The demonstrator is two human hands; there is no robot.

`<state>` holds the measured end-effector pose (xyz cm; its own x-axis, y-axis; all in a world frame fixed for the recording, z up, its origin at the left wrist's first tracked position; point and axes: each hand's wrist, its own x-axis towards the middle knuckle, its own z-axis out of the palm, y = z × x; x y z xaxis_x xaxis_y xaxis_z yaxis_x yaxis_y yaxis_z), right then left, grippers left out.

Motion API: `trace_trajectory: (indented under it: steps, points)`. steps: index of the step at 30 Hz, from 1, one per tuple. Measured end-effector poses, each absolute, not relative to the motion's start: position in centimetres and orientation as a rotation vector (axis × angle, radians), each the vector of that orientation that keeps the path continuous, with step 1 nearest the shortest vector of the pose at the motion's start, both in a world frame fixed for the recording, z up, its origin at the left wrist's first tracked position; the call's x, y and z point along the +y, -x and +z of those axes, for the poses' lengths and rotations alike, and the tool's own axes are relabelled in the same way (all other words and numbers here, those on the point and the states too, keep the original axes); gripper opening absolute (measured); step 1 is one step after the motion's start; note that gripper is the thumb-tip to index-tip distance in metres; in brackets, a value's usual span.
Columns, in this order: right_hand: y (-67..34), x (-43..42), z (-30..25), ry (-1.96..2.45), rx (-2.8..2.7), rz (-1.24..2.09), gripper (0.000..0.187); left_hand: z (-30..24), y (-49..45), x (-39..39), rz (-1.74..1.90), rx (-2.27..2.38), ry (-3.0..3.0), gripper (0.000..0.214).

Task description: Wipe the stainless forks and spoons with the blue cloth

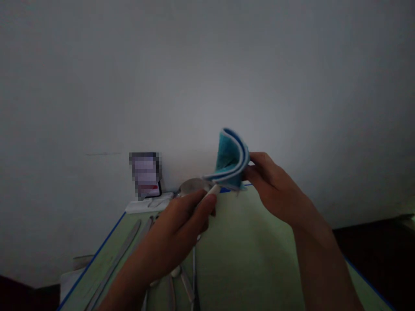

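While the left hand (181,226) clasps a white handle (212,190), the right hand (274,188) pinches a blue cloth (228,156) at its end, bent but not yet closed, above the surface (246,255), towards its far edge; utensils (117,255) lie leftward.

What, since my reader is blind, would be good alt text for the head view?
A person's left hand grips a white handle that meets a folded blue cloth, held by the right hand, above a green tabletop. Utensils lie at lower left; a screen stands behind.
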<state>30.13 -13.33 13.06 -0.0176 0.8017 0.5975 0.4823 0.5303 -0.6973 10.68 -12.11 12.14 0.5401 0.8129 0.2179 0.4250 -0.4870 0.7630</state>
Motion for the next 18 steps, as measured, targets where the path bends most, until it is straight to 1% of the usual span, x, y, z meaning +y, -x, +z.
trace_trajectory:
  steps: [3,5,8,9,10,11,14,18]
  points:
    - [-29.4,-13.9,13.5,0.873,-1.548,0.714,0.027,12.0,-11.3,-12.8,0.8,0.96,-2.062,0.033]
    - [-28.8,-14.1,13.7,0.809,-1.419,0.814,0.024,11.8,-11.6,-13.2,0.799,0.935,-2.04,0.032]
    - [-28.0,-13.9,13.6,0.783,-1.259,0.896,0.017,11.8,-11.9,-13.7,0.802,0.944,-2.033,0.029]
    - [-27.8,-13.7,13.3,0.762,-1.223,0.936,0.018,11.7,-12.0,-13.8,0.791,0.951,-2.046,0.029]
    - [-27.7,-13.4,13.0,0.751,-1.211,0.955,0.024,11.7,-12.0,-14.0,0.771,0.962,-2.064,0.029]
    - [-27.7,-13.1,12.6,0.749,-1.214,0.971,0.027,11.7,-12.0,-14.2,0.748,0.977,-2.085,0.03]
    - [-27.8,-12.4,11.6,0.727,-1.248,1.061,0.024,11.8,-11.8,-14.6,0.7,1.019,-2.165,0.03]
    - [-28.6,-12.4,11.6,0.87,-1.376,0.993,0.024,12.7,-10.5,-14.7,0.678,1.052,-2.327,0.025]
